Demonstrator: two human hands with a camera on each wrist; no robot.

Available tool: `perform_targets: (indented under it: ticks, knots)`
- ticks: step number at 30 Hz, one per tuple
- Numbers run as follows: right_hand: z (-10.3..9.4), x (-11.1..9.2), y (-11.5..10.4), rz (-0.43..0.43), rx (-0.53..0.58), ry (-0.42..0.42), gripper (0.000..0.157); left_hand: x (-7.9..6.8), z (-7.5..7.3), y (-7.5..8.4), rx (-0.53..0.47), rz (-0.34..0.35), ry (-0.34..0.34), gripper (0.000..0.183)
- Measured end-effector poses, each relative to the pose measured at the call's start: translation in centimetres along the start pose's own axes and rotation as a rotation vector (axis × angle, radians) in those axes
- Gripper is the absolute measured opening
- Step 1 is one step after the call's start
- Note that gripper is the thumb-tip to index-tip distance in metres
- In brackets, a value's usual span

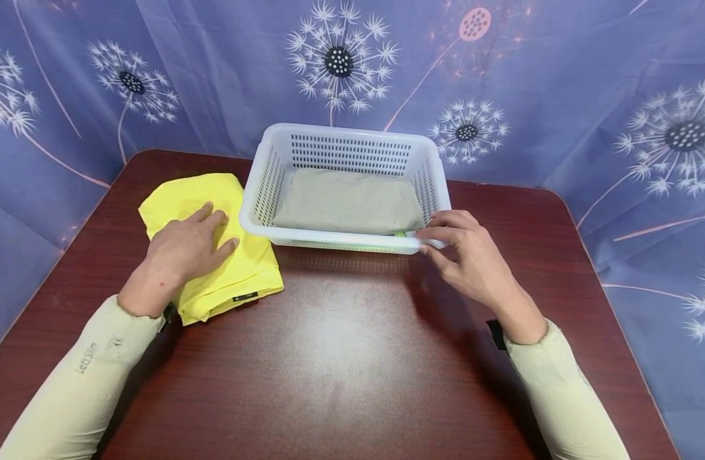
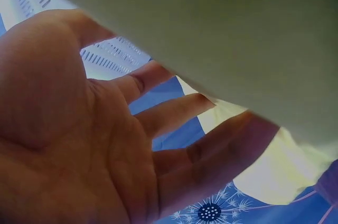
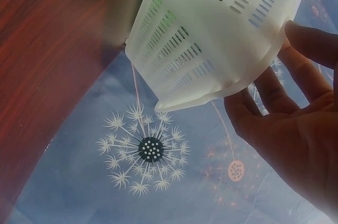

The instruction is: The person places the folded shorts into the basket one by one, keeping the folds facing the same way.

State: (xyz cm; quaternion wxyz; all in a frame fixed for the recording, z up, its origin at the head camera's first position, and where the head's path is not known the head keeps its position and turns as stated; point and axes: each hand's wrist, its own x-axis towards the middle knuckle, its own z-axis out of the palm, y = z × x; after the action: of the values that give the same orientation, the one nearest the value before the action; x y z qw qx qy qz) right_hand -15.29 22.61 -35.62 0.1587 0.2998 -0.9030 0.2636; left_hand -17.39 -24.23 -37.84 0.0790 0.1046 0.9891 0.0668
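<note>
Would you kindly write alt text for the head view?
A person's right-hand grip holds the rim of a white slotted basket containing folded grey cloth, while the left-hand grip rests on yellow cloth upon a reddish-brown table.

Your cloth (image 1: 247, 252): yellow;
Basket (image 1: 329, 239): white;
Folded fabric (image 1: 349, 201): grey;
Your bench (image 1: 341, 358): reddish-brown;
Curtain (image 1: 226, 70): blue, white dandelions

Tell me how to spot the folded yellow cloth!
Find the reddish-brown table. Left of its white slotted plastic basket, under the left hand, lies the folded yellow cloth. Its bright yellow stands out from the folded grey cloth inside the basket.
</note>
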Motion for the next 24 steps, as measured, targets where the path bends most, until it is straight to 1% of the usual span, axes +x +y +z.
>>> perform_targets:
  ticks: [5,11,18,21,24]
  knots:
    - [-0.1,0.0,0.0,0.005,0.005,0.0,0.023,0.0,0.0,-0.1,0.014,0.022,0.012,0.063]
    - [0.0,0.1,-0.1,0.003,0.005,-0.001,0.023,-0.1,-0.2,-0.2,0.023,0.033,-0.021,0.065]
    - [-0.1,0.1,0.0,0.001,0.004,-0.001,0.024,-0.2,-1.0,-0.4,0.032,0.056,-0.125,0.069]
    - [0.0,0.1,0.0,0.001,0.003,0.0,0.024,-0.2,-1.3,-0.4,0.022,0.046,-0.161,0.074]
    - [0.0,0.1,0.0,0.0,0.004,-0.002,0.024,-0.3,-1.4,-0.3,0.008,0.029,-0.2,0.083]
